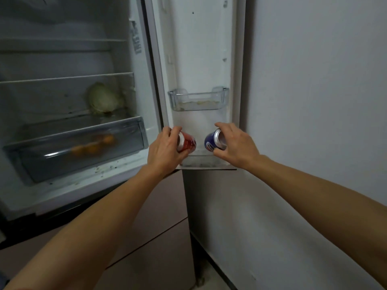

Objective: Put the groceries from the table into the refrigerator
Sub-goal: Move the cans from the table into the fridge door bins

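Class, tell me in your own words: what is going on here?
A person is at an open refrigerator. The left hand grips a red can and the right hand grips a blue can, both tilted at the lowest door shelf. A cabbage and oranges already sit inside.

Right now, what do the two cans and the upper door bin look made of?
The red can and blue can: likely thin metal, printed glossy sides, bare silvery tops. The upper door bin: clear plastic, probably; the door shows through its walls.
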`<state>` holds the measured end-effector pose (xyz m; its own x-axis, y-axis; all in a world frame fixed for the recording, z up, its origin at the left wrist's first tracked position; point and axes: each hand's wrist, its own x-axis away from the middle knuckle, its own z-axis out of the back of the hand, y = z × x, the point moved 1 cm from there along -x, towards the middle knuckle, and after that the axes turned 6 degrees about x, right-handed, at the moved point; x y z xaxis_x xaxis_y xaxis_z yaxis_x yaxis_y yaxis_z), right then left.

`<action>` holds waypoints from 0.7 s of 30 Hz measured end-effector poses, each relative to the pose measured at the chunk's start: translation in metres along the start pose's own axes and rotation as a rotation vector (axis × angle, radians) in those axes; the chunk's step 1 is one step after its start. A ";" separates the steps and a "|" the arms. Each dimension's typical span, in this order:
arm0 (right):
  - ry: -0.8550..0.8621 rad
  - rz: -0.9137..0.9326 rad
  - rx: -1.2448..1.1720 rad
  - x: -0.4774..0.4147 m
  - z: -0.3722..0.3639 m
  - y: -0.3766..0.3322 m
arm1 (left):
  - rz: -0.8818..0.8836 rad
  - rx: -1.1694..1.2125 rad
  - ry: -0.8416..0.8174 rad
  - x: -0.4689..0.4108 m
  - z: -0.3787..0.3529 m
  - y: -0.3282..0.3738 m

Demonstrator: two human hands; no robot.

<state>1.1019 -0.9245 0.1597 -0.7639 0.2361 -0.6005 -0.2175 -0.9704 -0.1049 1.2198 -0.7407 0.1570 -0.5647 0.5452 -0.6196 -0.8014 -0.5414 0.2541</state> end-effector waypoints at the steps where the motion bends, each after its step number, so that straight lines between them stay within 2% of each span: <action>1: -0.008 -0.002 0.004 -0.005 -0.008 0.002 | -0.016 -0.017 -0.018 -0.006 -0.008 -0.005; 7: -0.026 -0.016 0.089 -0.016 -0.055 0.011 | -0.135 -0.051 -0.093 -0.030 -0.050 -0.039; 14: 0.119 -0.023 0.121 -0.013 -0.079 0.016 | -0.139 0.075 -0.048 -0.031 -0.075 -0.046; 18: 0.066 -0.033 0.105 -0.009 -0.084 0.009 | -0.136 0.252 -0.053 -0.025 -0.078 -0.049; 21: -0.025 -0.043 0.108 -0.008 -0.082 0.004 | -0.116 0.302 -0.099 -0.023 -0.075 -0.051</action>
<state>1.1569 -0.9346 0.0989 -0.7670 0.2799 -0.5774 -0.3134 -0.9486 -0.0436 1.2881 -0.7742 0.1024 -0.4709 0.6596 -0.5858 -0.8752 -0.2660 0.4041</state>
